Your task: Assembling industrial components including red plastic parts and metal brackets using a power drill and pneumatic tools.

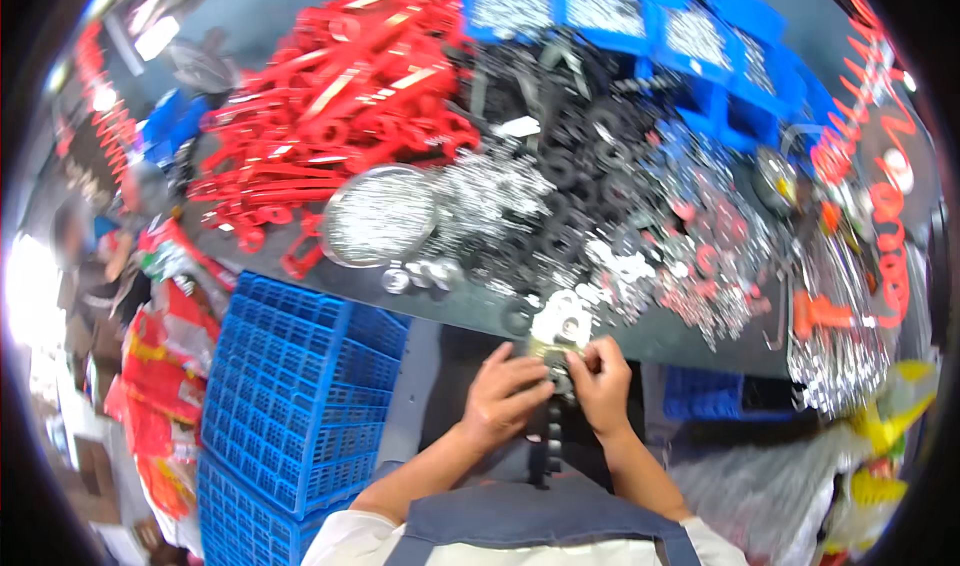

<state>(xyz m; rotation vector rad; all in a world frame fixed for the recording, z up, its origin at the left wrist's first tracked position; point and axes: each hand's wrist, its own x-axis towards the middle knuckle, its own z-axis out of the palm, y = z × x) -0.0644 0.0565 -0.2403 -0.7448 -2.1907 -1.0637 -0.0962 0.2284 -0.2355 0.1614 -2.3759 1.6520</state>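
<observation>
At the near edge of the bench, both my hands meet at a silver metal part point(562, 324) with a flat bright plate and a round hole. My left hand point(505, 394) presses its fingers together against the part's left side. My right hand point(603, 384) pinches with thumb and forefinger at its right side; anything small between those fingertips is too blurred to tell. Below the hands a black ribbed strip point(553, 441) hangs in front of my apron; whether it joins the part cannot be made out.
Red plastic handles point(340, 96) form a large pile at the far left. Beside them stand a round dish of metal pins point(380, 216), heaped black rings point(575, 156), small metal pieces point(710, 311) and blue bins point(700, 36). Blue crates point(275, 386) stack below left; an orange-handled tool point(825, 313) lies right.
</observation>
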